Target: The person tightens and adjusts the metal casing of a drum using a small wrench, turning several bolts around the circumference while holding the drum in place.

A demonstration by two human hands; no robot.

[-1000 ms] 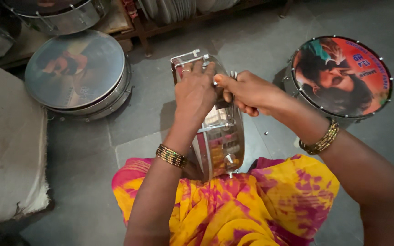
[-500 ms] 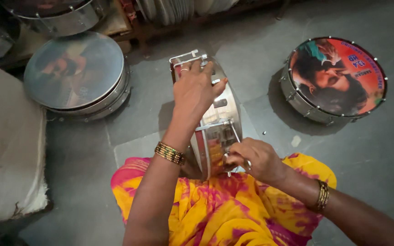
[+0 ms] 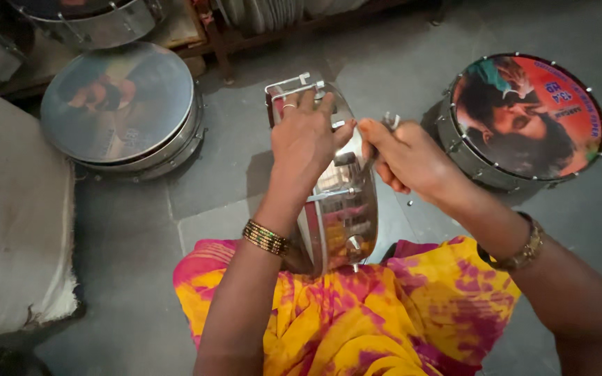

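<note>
Drum [image 3: 339, 209] upright on lap, rim up. L hand [image 3: 306, 136] clamped over top rim. R hand [image 3: 405, 157] pinching small metal fitting [image 3: 389, 122] at rim. Step: rim hardware. Next req. steady seating.

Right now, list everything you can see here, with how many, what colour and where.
drum shell: one, shiny metal, on edge on the lap, centre
finished drum: one, metal rim with colourful printed head, floor, right
pale drum: one, metal with faded printed head, floor, left
more drums: at least two, metal, partly cut off, top left
slab: one, grey, left edge
floor: grey stone
garment: yellow and pink, on the lap
left hand: on the shell's top rim, bangles at the wrist
right hand: at the rim, gripping a small metal tool
</note>
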